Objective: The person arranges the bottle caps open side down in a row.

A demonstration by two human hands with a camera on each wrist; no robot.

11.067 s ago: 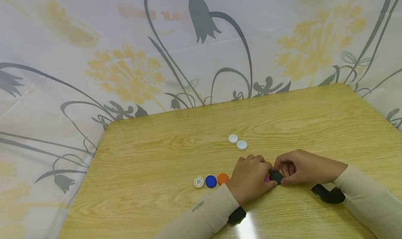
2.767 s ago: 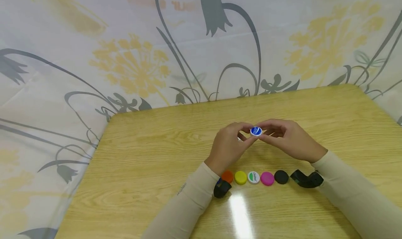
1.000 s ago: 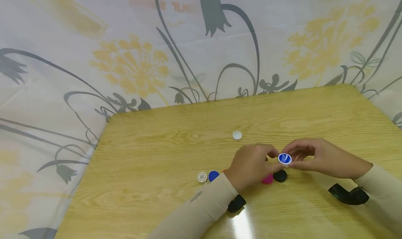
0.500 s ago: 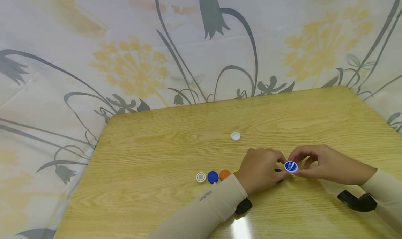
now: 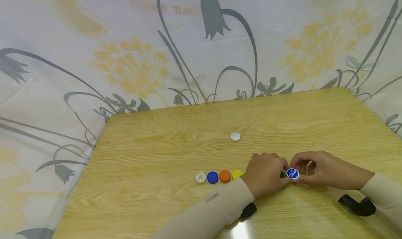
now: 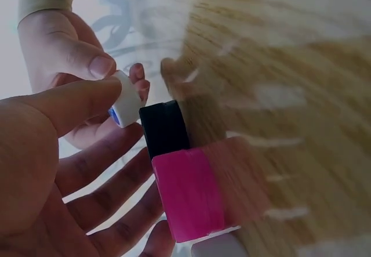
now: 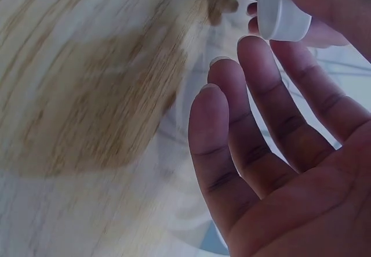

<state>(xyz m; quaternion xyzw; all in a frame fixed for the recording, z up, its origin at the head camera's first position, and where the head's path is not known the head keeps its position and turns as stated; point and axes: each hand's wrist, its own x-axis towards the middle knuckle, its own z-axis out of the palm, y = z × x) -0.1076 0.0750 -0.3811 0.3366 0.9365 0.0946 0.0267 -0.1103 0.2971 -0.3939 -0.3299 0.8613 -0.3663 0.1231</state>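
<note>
Just right of the black bottle cap (image 6: 163, 128), a white bottle cap with a blue printed top (image 5: 292, 173) is pinched between both hands. My left hand (image 5: 266, 174) has its thumb and forefinger at the left side; its other fingers extend along the black cap and the pink cap (image 6: 188, 196). My right hand (image 5: 325, 170) grips the right side with thumb and forefinger, the other fingers loosely bent in the right wrist view. The printed cap looks slightly above the table in the right wrist view. From the head, my left hand covers the pink cap and most of the black one.
Leftward the row continues with yellow (image 5: 237, 174), orange (image 5: 224, 176), blue (image 5: 212, 177) and white marked (image 5: 200, 177) caps. One white cap (image 5: 235, 136) lies farther back on the wooden table (image 5: 150, 141). Black wrist devices (image 5: 357, 205) hang below both sleeves.
One of two white caps at the back was picked up, showing a blue printed top. Both hands carried it forward and right, then lowered it beside the black cap.
</note>
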